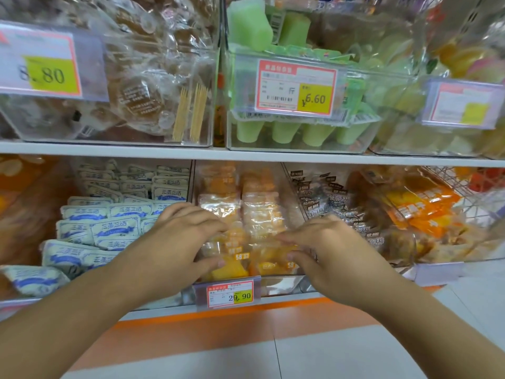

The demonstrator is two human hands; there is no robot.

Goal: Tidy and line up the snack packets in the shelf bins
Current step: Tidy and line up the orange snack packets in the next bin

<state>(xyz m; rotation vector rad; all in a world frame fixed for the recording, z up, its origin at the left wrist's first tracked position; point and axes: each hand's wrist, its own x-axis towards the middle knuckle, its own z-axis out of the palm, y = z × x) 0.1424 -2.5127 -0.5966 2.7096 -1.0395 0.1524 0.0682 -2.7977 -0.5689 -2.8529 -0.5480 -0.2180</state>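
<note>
- Both forearms reach in from the near edge toward the middle clear bin point(293, 187) on the lower shelf.
- The left hand point(181, 237) lies palm down on the near left part of the orange snack packets point(237, 231); its fingers are slightly spread and gently bent, tips resting on the packets, thumb low against the front packet just above the price tag point(230, 294) marked 29.90.
- The right hand point(323, 246) lies palm down on the near right part of the same packets; its fingers point left, loosely together and bent, tips touching a packet. Whether either hand pinches a packet cannot be told.
- The orange packets sit in two rows running from near to far in that bin; the near ones are jumbled and blurred, so an exact count cannot be told.
- Left of it, blue-and-white packets point(109, 214) fill a bin, well over a dozen.
- Right of it, dark packets point(336, 206) fill a slanted bin, and farther right lie bright orange packets point(420, 206).
- The upper shelf holds three clear bins: brown bagged snacks point(142, 86) with two bundles of toothpicks point(191, 110) on the left, green jelly cups point(287, 129) in the middle with four cups along the front, yellowish cups point(410, 105) on the right.
- Three price tags hang on the upper bins, reading 8.80 point(41, 64), 6.60 point(296, 87), and one unreadable point(461, 105).
</note>
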